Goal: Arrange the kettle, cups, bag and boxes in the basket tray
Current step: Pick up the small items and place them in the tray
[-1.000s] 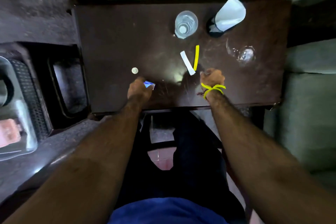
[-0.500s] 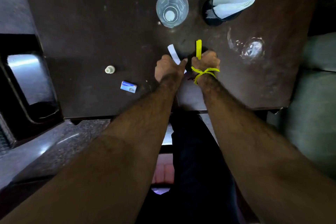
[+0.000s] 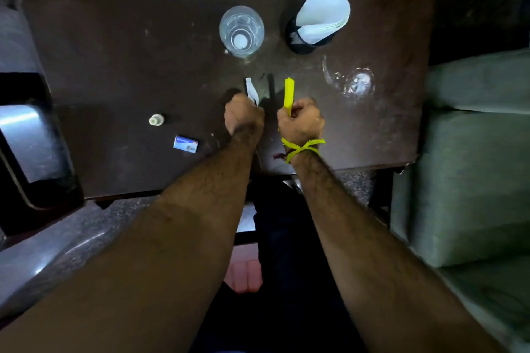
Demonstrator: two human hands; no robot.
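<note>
On the dark wooden table [image 3: 114, 66], my left hand [image 3: 243, 116] is closed on a white sachet [image 3: 251, 90] whose upper end sticks out above the fist. My right hand [image 3: 301, 120], with a yellow thread round the wrist, is closed on a yellow sachet [image 3: 288, 93] that also pokes upward. A small blue and white box [image 3: 185, 144] lies to the left of my left hand. A clear glass cup [image 3: 241, 31] stands at the back. A second glass [image 3: 351, 80] lies on its side at the right.
A dark holder with white paper napkins [image 3: 318, 20] stands at the back right. A small white cap [image 3: 156, 119] sits left of the box. A metal tray [image 3: 28, 146] lies off the table's left edge. Green cushions [image 3: 473, 152] border the right side.
My left hand let go of the small blue box and moved right to the white sachet. Both hands have closed on the sachets and lifted their ends.
</note>
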